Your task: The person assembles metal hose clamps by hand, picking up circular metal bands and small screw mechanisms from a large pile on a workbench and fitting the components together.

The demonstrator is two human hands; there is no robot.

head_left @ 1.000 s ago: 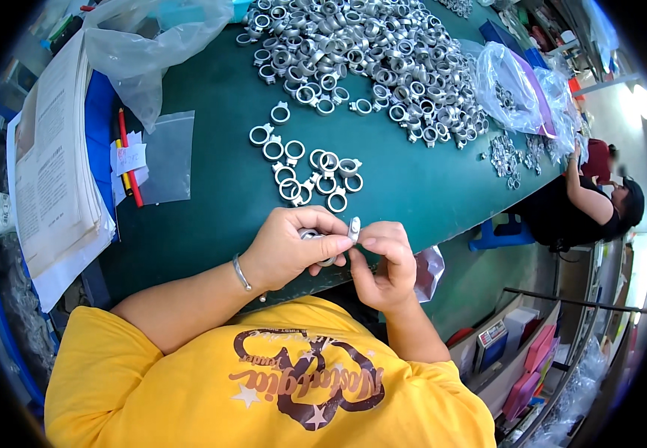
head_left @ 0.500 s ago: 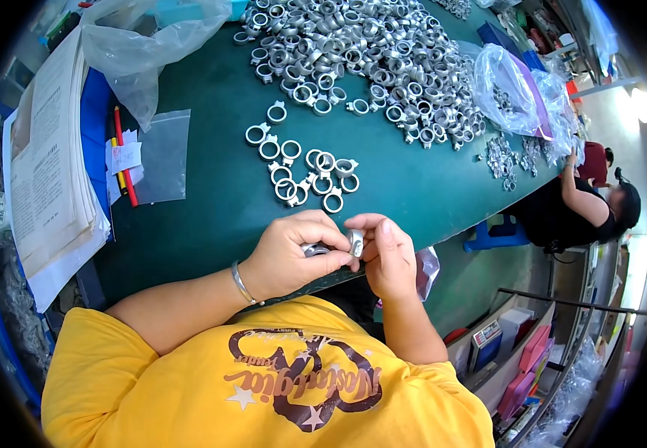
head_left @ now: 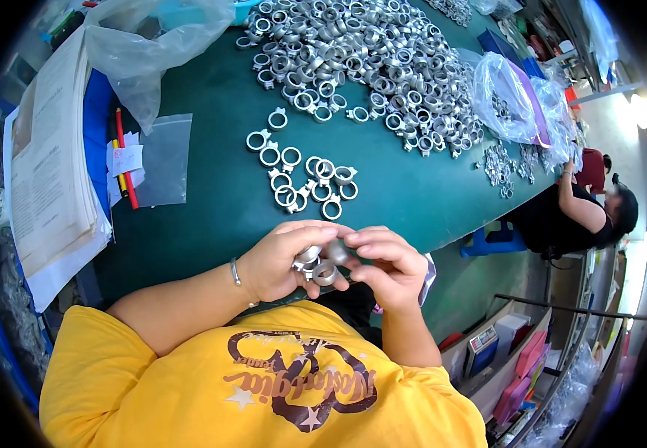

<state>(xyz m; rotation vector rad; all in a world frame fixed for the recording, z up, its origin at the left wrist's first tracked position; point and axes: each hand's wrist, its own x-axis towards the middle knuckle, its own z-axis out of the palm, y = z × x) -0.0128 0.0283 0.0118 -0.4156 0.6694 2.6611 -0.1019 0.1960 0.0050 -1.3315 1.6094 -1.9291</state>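
Palm up near the table's front edge, my left hand (head_left: 275, 257) cups a few silver metal rings (head_left: 325, 274), each ring short and wide. My right hand (head_left: 396, 270) faces it from the right, its fingers bent around one more metal ring (head_left: 338, 252), which is slightly blurred between the two hands. Just beyond my hands lies a small loose group of rings with little lugs (head_left: 286, 196) on the green table (head_left: 211, 231). Farther back is a large heap of the same rings (head_left: 383, 52).
To the left stand a stack of papers (head_left: 55, 157), red and yellow pens (head_left: 123, 160) and a flat clear bag (head_left: 167, 160). Plastic bags (head_left: 502, 97) and small metal parts (head_left: 499, 164) lie at the right. A person in black (head_left: 562, 216) sits beyond the table's right edge.
My left hand has turned from a pinch to palm up, showing the rings in it. My right hand has moved slightly down and right, its fingers now reaching over toward the left palm.
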